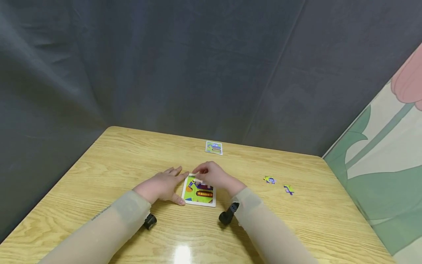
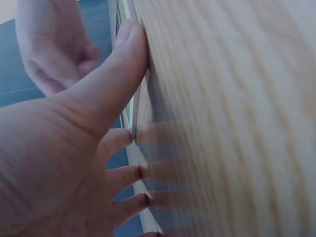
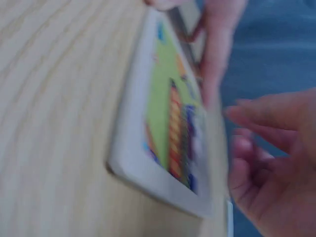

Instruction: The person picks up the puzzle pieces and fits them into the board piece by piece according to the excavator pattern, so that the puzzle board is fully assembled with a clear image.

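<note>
A square jigsaw puzzle (image 1: pixel 205 199) with a white frame and a picture of an excavator on green lies flat on the table. My left hand (image 1: pixel 161 186) rests at its left edge with spread fingers, the thumb by the lower left corner and a fingertip by the upper left. In the left wrist view the left thumb (image 2: pixel 111 74) lies along the frame's side. Over the puzzle's upper part is my right hand (image 1: pixel 215 178), fingers bent. The right wrist view, blurred, shows the right hand (image 3: pixel 276 158) beside the frame, a gap between thumb and forefinger, nothing seen in it.
Two loose puzzle pieces lie to the right, one yellow and blue piece (image 1: pixel 269 180) and another piece (image 1: pixel 288 189) nearer the front. A small picture card (image 1: pixel 214 147) sits at the table's back edge. Behind the wooden table (image 1: pixel 138 150) hangs a dark curtain (image 1: pixel 184 73).
</note>
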Action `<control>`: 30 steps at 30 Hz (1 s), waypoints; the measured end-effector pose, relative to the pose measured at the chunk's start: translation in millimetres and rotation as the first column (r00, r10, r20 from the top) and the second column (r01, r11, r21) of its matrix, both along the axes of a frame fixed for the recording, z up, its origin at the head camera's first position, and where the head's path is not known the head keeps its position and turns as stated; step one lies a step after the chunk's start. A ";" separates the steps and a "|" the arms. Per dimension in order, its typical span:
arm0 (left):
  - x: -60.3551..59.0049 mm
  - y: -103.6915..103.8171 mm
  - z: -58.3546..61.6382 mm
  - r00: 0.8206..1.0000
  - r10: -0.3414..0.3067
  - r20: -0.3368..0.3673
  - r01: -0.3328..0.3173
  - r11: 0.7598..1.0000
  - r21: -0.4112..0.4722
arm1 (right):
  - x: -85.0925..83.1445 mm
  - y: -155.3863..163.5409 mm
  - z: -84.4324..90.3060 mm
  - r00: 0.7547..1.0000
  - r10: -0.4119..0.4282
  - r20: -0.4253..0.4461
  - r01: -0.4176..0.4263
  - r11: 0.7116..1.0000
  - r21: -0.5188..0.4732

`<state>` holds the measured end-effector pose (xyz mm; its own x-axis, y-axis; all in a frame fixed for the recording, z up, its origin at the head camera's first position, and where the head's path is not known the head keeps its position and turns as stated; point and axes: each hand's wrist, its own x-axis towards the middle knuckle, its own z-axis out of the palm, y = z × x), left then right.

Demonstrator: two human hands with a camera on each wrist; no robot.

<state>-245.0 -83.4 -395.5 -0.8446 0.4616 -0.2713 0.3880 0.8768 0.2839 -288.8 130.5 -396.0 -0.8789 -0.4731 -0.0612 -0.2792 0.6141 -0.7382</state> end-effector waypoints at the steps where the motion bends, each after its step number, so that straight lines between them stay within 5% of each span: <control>1: -0.3 0.4 -0.9 1.000 -0.002 -0.001 0.002 1.000 0.000 | -0.9 8.6 3.1 1.000 -0.021 -0.017 0.021 0.999 -0.032; 7: -2.4 -0.7 -5.5 1.000 -0.013 -0.008 0.013 1.000 0.006 | -13.7 89.3 23.8 0.979 -0.196 -0.049 0.184 0.966 -0.183; 15: -2.2 -8.4 -4.8 1.000 0.002 -0.002 -0.002 1.000 0.005 | -17.8 185.4 44.2 0.956 -0.290 -0.048 0.293 0.951 0.102; 22: -0.9 -9.4 -3.0 1.000 0.008 0.005 -0.008 1.000 0.011 | -13.1 215.4 22.7 0.953 -0.302 0.008 0.285 0.906 0.312; 30: -0.1 -7.6 -0.9 1.000 0.013 0.011 -0.013 1.000 0.019 | -12.7 226.0 1.8 0.950 -0.311 -0.002 0.298 0.909 0.292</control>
